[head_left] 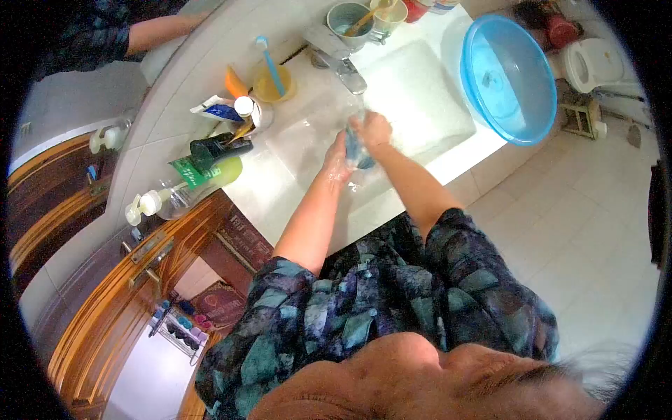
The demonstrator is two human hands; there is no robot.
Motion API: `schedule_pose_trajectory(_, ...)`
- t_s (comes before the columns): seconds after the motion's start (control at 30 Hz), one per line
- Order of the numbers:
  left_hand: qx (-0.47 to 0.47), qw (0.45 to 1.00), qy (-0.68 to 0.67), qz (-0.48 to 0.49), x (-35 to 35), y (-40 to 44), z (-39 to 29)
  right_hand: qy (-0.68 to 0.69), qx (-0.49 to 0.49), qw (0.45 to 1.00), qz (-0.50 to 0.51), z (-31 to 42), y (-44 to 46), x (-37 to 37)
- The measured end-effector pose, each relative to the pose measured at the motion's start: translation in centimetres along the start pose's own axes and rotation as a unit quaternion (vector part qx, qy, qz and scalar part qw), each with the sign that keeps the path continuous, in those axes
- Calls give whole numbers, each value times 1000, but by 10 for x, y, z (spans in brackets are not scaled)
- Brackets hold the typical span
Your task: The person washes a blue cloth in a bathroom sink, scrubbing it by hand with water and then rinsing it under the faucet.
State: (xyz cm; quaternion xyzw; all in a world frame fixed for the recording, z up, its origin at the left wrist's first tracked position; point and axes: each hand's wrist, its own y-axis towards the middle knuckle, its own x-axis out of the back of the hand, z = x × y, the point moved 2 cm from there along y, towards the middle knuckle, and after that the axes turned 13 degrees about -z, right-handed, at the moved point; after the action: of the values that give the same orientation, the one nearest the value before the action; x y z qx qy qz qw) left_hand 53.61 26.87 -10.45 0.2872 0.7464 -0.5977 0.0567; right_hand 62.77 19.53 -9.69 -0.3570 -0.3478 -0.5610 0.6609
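Both hands are together over the white sink (308, 150), just below the metal faucet (343, 66). Between them is a wet blue cloth (357, 148), bunched up and partly covered by fingers. My left hand (337, 159) grips it from the left side, with wetness or suds showing at the wrist. From the right, my right hand (374, 131) closes over the upper part of the cloth, its fingers curled and slightly blurred. Running water seems to fall from the spout onto the cloth.
A blue basin (476, 105) stands on the counter's right end. Cups (348, 28) sit behind the faucet. To the left are a yellow cup (266, 87) with a blue toothbrush (269, 63), a green tube (189, 173) and a pump bottle (175, 201). A wooden door (105, 315) stands lower left.
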Motion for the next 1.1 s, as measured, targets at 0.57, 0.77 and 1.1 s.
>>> schedule_pose_trajectory(0.57, -15, 998, 17, 51, 14, -18, -21, 253, 159, 946, 129, 51, -110, 33)
schedule_pose_trajectory(0.77, 102, 987, -120, 6, 5, -1, 4, 104, 141, 984, -18, 36, -34, 21)
schedule_pose_trajectory(1.1, -313, 773, 515, -198, 31, 30, -18, -37, 131, 991, -4, -61, 5, -4)
